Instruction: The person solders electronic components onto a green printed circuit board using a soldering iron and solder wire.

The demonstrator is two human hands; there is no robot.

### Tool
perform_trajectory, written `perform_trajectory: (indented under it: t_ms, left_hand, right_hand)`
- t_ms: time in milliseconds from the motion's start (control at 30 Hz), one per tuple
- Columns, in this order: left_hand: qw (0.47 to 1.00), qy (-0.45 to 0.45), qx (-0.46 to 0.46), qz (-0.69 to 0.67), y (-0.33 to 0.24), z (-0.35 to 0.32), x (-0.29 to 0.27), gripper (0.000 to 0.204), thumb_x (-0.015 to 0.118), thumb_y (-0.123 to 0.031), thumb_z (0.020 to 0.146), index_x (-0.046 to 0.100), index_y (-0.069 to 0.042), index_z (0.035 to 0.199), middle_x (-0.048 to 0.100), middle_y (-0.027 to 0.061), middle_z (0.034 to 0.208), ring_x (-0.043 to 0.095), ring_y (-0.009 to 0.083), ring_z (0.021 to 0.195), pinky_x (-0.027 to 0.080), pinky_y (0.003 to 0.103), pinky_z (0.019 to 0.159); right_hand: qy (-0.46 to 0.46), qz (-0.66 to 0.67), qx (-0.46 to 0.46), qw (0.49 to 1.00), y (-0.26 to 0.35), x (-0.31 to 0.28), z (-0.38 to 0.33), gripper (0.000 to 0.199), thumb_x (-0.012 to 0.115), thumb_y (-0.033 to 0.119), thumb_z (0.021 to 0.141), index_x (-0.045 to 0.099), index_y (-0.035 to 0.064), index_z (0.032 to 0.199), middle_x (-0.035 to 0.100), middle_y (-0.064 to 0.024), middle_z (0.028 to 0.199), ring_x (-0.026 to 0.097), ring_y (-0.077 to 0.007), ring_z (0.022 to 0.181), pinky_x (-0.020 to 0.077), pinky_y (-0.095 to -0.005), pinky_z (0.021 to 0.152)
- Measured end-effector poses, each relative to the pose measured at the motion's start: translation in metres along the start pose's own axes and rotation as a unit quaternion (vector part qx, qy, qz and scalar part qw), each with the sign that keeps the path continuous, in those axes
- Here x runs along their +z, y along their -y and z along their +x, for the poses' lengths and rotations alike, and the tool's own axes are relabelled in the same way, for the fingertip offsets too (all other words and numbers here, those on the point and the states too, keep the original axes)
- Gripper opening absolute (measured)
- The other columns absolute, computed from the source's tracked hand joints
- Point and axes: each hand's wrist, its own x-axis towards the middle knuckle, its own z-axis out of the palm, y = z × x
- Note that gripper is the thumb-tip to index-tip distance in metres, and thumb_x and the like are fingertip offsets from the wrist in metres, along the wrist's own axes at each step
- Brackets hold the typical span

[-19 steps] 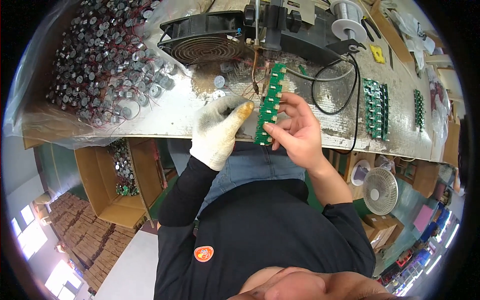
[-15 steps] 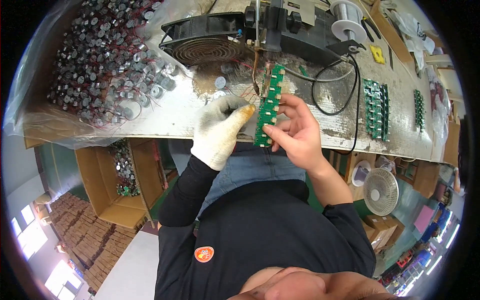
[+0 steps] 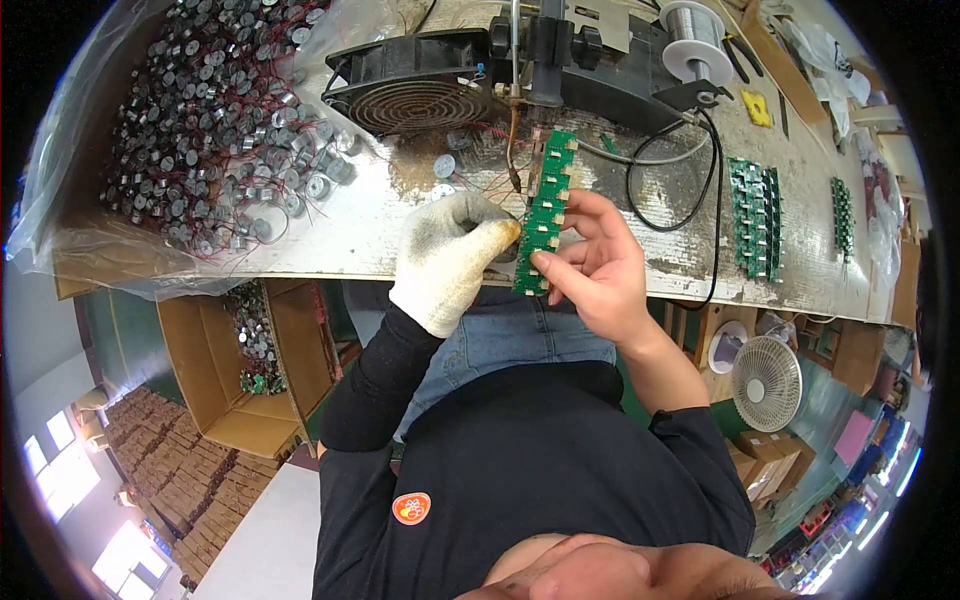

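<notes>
A long strip of green circuit boards (image 3: 546,215) stands nearly upright over the bench edge. My bare right hand (image 3: 603,262) grips it from the right, thumb on its face and fingers behind. From the left, my left hand (image 3: 450,258), in a white glove stained yellow at the thumb, pinches close to the strip's edge. What lies between those fingertips is too small to make out. Just above them points the dark tip of a soldering iron (image 3: 515,165), beside the strip. A small round silver motor (image 3: 444,166) with thin red wires lies left of the tip.
A big heap of small motors (image 3: 200,130) in clear plastic fills the left. A black fan (image 3: 415,90) and a solder wire spool (image 3: 693,40) stand at the back. A black cable (image 3: 716,200) hangs over the front edge. More green board strips (image 3: 754,220) lie right.
The view has shifted slightly. Both hands and the board strip keep nearly the same pose, with the gloved fingertips still at the strip's left edge.
</notes>
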Motion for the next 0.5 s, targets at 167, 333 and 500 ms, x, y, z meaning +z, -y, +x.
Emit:
perform_trajectory:
  t_ms: [167, 333, 500]
  left_hand:
    - [1.000, 0.001, -0.005, 0.002, 0.0009, 0.0005, 0.0001, 0.014, 0.064, -0.010, 0.081, 0.064, 0.003, 0.084, 0.063, 0.0052, 0.073, 0.057, 0.0092, 0.066, 0.046, 0.024, 0.060]
    - [0.999, -0.003, 0.018, 0.034, 0.0007, -0.0002, 0.0020, 0.014, 0.065, -0.010, 0.081, 0.065, 0.003, 0.084, 0.063, 0.0050, 0.073, 0.057, 0.0093, 0.066, 0.046, 0.024, 0.059]
    - [0.999, 0.006, -0.004, 0.039, 0.0056, 0.0019, -0.0008, 0.013, 0.064, -0.010, 0.081, 0.065, 0.003, 0.083, 0.063, 0.0047, 0.072, 0.056, 0.0086, 0.066, 0.045, 0.024, 0.059]
  right_hand:
    - [-0.003, 0.002, -0.006, 1.000, 0.0005, 0.0003, -0.0009, 0.055, 0.063, -0.004, 0.082, 0.035, 0.0003, 0.128, 0.054, -0.0111, 0.107, 0.062, -0.0093, 0.067, 0.0468, -0.0184, 0.047]
    - [0.000, 0.003, -0.012, 1.000, 0.0002, -0.0005, -0.0012, 0.054, 0.063, -0.005, 0.082, 0.036, 0.0006, 0.128, 0.054, -0.0105, 0.105, 0.061, -0.0089, 0.066, 0.0465, -0.0181, 0.047]
    - [-0.004, -0.006, 0.004, 1.000, -0.0026, -0.0016, -0.0018, 0.053, 0.063, -0.005, 0.082, 0.036, 0.0007, 0.127, 0.055, -0.0101, 0.104, 0.061, -0.0083, 0.065, 0.0465, -0.0184, 0.047]
